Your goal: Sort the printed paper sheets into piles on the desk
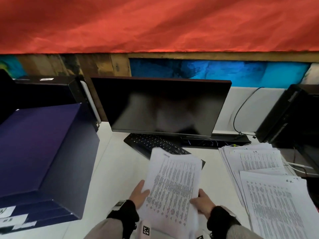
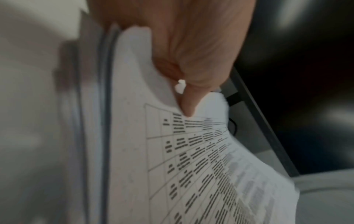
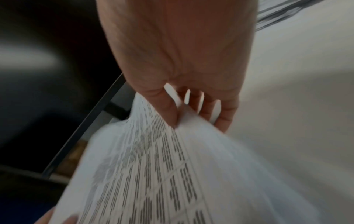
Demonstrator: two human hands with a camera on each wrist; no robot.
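A bundle of printed sheets (image 1: 174, 183) with table text is held above the white desk (image 1: 112, 169), in front of the keyboard. My left hand (image 1: 139, 194) grips its left edge, thumb on top (image 2: 187, 106). My right hand (image 1: 202, 202) pinches the right edge, thumb over the print and fingers (image 3: 224, 115) beneath. Both wrist views show the sheets (image 2: 191, 159) (image 3: 153, 166) bending away from the hands. Two fanned piles of printed sheets lie on the desk at the right, one farther back (image 1: 255, 157) and one nearer (image 1: 276, 204).
A dark monitor (image 1: 160, 106) and black keyboard (image 1: 151, 144) stand behind the held sheets. Stacked dark blue boxes (image 1: 43, 152) fill the left side. A black computer tower (image 1: 293, 116) and cables (image 1: 241, 111) stand at the right rear.
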